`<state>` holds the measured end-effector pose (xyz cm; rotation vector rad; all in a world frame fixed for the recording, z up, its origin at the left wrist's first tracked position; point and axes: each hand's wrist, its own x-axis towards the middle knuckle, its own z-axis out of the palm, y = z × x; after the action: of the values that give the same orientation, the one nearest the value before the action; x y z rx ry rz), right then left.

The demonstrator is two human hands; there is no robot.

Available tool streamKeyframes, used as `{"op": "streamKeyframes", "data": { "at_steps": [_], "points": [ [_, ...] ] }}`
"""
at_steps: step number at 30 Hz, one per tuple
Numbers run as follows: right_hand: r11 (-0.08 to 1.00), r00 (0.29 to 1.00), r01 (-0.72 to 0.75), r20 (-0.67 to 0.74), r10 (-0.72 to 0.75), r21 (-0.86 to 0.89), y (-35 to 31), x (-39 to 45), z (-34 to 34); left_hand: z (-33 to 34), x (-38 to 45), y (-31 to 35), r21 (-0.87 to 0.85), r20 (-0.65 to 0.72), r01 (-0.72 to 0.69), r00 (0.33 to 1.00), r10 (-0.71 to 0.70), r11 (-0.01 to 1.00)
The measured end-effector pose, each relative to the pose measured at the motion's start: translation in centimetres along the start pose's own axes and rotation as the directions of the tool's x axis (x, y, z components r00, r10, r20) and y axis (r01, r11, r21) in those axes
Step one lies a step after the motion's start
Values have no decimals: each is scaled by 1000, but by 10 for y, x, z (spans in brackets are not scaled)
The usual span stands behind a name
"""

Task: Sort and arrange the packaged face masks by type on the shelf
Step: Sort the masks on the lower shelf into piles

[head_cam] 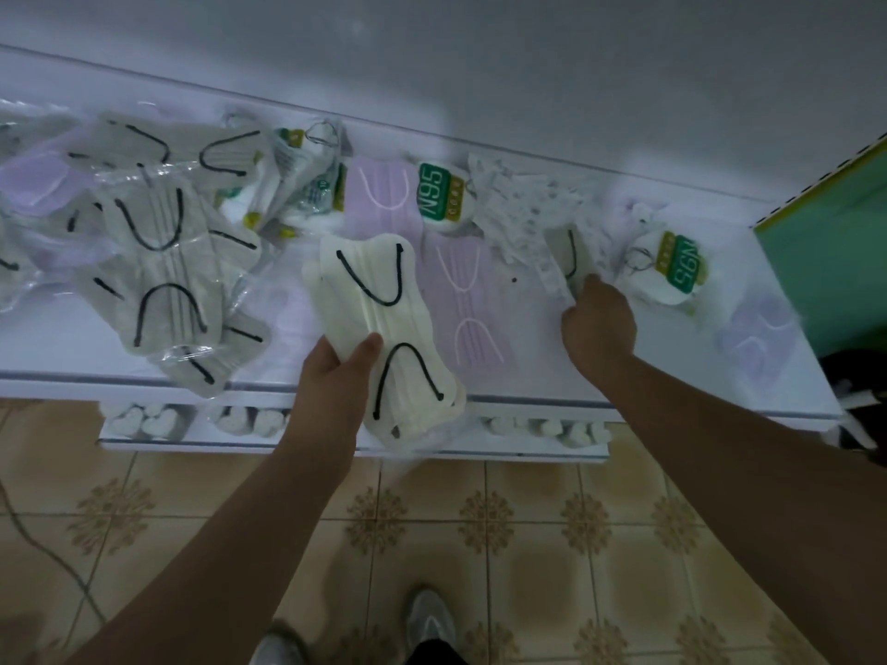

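Gripped between thumb and fingers of the left hand point(336, 364), a cream mask pack with black ear loops point(379, 324) is held over the white shelf point(57, 348) front edge. Another cream pack point(566, 261), lying between white masks and an N95 pack point(672, 271), is pinched by the right hand point(600, 319).

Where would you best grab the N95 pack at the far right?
N95 pack: a judgement only. Pinch its near lower rim from the front shelf edge; the cup looks domed, so only the thin rim suits fingers. The right hand is closest.
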<state>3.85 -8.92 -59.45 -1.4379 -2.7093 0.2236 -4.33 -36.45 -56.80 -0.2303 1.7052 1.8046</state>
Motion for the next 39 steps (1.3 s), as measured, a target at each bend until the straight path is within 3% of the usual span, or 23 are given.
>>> {"op": "streamKeyframes", "data": {
  "at_steps": [2,7,10,12,14,17,22,25,27,31,34,39],
  "points": [
    [993,998,65,-32,-63,97,-7,-9,-8,12,-5,-2,8,6,3,1000,-3,1000],
    [911,972,185,65,-224,369,-28,-36,-24,39,-15,4,-31,12,0,1000,0,1000],
    [809,960,61,188,-209,585,-46,-62,-47,44,-27,12,-21,43,15,999,-14,1000],
    [654,900,-123,362,-244,746,-59,-80,-77,43,-50,23,12,88,38,995,-38,999],
    [529,857,-250,439,-269,811,-68,-101,-111,39,-83,38,42,135,59,989,-64,997],
    [523,881,-151,354,-313,839,-81,-136,-163,28,-140,67,51,206,110,972,-118,993],
    [405,905,-221,342,-255,887,-95,-207,-261,5,-222,109,106,402,302,858,-319,947],
    [297,943,-160,235,-237,941,-89,-228,-319,0,-249,144,127,536,425,731,-422,896],
    [188,967,-118,156,-201,975,-78,-231,-360,8,-258,173,204,624,325,684,-378,923],
    [34,988,-19,24,-151,999,-52,-232,-434,44,-285,240,358,752,-6,595,-284,934],
    [8,994,33,-32,-101,999,-34,-234,-473,81,-304,278,376,790,-176,575,-215,910],
    [-6,982,99,-97,164,995,9,-217,-516,140,-326,315,343,829,-362,551,-98,867]
  ]
}}
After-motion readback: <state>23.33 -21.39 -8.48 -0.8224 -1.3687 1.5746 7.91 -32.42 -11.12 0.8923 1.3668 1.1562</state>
